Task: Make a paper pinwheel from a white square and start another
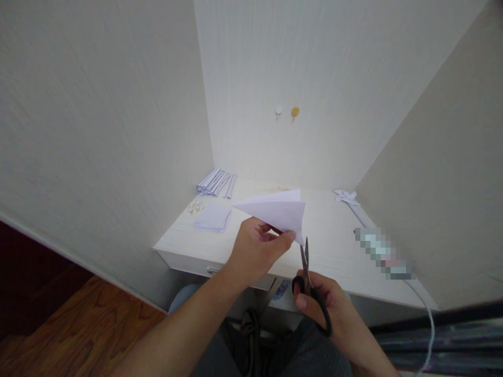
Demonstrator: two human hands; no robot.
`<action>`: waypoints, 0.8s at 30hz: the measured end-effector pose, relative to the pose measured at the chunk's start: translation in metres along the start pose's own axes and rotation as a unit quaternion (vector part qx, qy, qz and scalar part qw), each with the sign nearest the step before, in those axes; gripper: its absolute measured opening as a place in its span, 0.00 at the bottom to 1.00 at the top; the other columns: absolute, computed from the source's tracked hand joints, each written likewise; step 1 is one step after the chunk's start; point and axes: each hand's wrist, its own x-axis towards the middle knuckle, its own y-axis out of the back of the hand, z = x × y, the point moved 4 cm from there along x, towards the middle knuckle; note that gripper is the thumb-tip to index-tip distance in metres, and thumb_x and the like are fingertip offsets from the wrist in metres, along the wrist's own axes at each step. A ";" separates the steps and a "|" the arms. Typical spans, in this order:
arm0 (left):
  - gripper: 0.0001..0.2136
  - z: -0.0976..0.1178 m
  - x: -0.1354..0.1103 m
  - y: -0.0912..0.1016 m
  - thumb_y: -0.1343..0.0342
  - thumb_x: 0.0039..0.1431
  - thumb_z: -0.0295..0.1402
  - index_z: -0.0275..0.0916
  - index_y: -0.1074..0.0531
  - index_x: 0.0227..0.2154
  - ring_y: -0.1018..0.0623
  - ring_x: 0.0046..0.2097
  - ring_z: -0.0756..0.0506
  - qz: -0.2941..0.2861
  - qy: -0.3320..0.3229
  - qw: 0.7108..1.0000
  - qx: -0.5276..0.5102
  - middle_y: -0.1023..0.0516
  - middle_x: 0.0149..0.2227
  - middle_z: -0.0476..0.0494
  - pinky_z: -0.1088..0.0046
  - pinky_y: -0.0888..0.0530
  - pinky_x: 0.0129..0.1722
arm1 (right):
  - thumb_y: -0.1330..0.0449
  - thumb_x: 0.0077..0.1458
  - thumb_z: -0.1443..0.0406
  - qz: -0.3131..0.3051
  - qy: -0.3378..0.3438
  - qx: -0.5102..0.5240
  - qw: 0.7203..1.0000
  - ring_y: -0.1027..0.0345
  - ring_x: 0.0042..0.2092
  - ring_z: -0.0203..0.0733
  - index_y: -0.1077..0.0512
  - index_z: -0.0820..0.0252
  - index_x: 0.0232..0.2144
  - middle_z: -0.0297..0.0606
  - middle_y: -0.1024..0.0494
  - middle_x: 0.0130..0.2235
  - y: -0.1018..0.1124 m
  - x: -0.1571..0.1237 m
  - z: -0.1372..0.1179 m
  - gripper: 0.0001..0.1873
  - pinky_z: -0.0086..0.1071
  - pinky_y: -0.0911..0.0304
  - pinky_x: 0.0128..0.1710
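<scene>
My left hand (261, 246) pinches a folded sheet of white paper (281, 213) above the desk. The paper tapers to a point at the left and its layers spread slightly apart. A pair of scissors (305, 262) with black handles is in my right hand (324, 298), the fingers through the loops. Its slightly parted blades point upward at the paper's lower right corner, close by my left thumb. Whether the blades touch the paper I cannot tell.
On the white desk (326, 246), folded paper strips (215, 183), small pale scraps (195, 208) and flat paper squares (213, 218) lie at the left. A paper pinwheel shape (346, 197) is at back right, above a blurred-out object (383, 254) and a white cable (431, 330). Two hooks (295, 112) hang on the wall.
</scene>
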 end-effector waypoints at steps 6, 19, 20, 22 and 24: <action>0.03 0.001 -0.003 0.000 0.35 0.49 0.29 0.36 0.21 0.28 0.22 0.31 0.47 0.004 -0.011 0.999 0.046 0.17 0.30 0.44 0.74 0.26 0.30 | 0.34 0.56 0.51 0.011 -0.006 0.016 1.000 0.50 0.28 0.34 0.34 0.59 0.25 0.28 0.39 0.25 -0.001 0.001 0.002 0.21 0.27 0.47 0.28; 0.04 -0.005 -0.004 0.000 0.35 0.48 0.31 0.36 0.21 0.27 0.22 0.30 0.46 0.007 0.020 0.998 0.051 0.17 0.30 0.43 0.72 0.27 0.30 | 0.31 0.49 0.47 0.032 -0.041 0.024 0.998 0.51 0.27 0.34 0.33 0.59 0.24 0.28 0.39 0.24 0.000 0.004 -0.001 0.24 0.28 0.48 0.27; 0.05 -0.005 -0.003 0.000 0.35 0.48 0.31 0.36 0.21 0.28 0.21 0.31 0.45 0.007 0.020 0.999 0.050 0.17 0.30 0.43 0.71 0.27 0.31 | 0.31 0.49 0.46 0.035 -0.044 0.022 0.998 0.51 0.27 0.34 0.33 0.59 0.24 0.28 0.39 0.24 0.000 0.004 -0.001 0.25 0.29 0.48 0.27; 0.05 -0.006 -0.003 0.001 0.35 0.47 0.32 0.36 0.20 0.28 0.21 0.31 0.45 0.008 0.017 0.998 0.052 0.16 0.31 0.42 0.71 0.26 0.32 | 0.31 0.48 0.45 0.035 -0.052 0.021 0.998 0.50 0.27 0.34 0.32 0.59 0.24 0.29 0.38 0.24 -0.001 0.004 -0.002 0.25 0.29 0.48 0.27; 0.05 -0.007 -0.003 0.001 0.35 0.48 0.32 0.36 0.20 0.28 0.20 0.32 0.44 0.008 0.013 0.998 0.055 0.16 0.31 0.42 0.70 0.26 0.32 | 0.31 0.48 0.45 0.031 -0.058 0.021 0.998 0.50 0.27 0.34 0.32 0.60 0.25 0.29 0.38 0.24 -0.001 0.004 -0.002 0.25 0.29 0.48 0.27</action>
